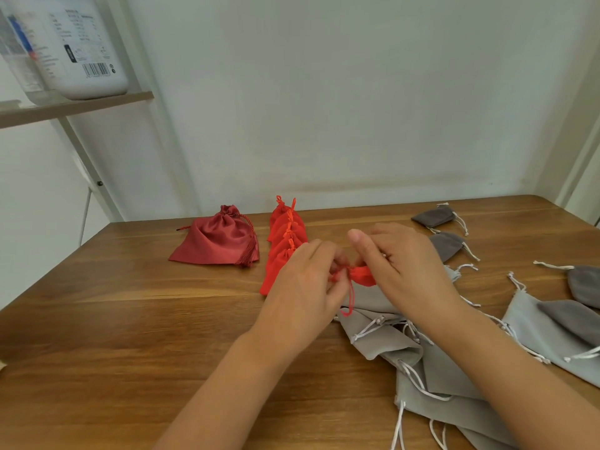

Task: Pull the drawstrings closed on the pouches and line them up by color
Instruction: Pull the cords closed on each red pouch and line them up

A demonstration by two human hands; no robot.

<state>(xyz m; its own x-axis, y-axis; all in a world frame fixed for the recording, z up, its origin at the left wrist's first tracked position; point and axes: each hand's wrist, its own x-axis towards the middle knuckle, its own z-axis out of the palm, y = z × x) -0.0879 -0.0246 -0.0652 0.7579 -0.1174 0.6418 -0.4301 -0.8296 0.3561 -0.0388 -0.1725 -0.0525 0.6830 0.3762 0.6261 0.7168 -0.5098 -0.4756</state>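
Small red pouch (363,275) held above worktop (130,319), mostly hidden: right hand (402,264) grip clenched on its body, left hand (308,284) pinching its drawstring (351,300). Grey pouches (422,368) cut off bottom right.

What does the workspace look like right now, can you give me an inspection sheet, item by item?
Surface: wooden table, bare on the near left.
Job's things: row of small red pouches, cinched; one more red pouch held between both hands; dark red satin pouch left of the row; dark grey pouches at far right; light grey pouches heaped near right.
Clutter: nothing seen.
Grippers: left hand pinches the red drawstring; right hand grips the held pouch.
Cables: nothing seen.
Surroundings: pale wall; shelf at upper left with a white container.
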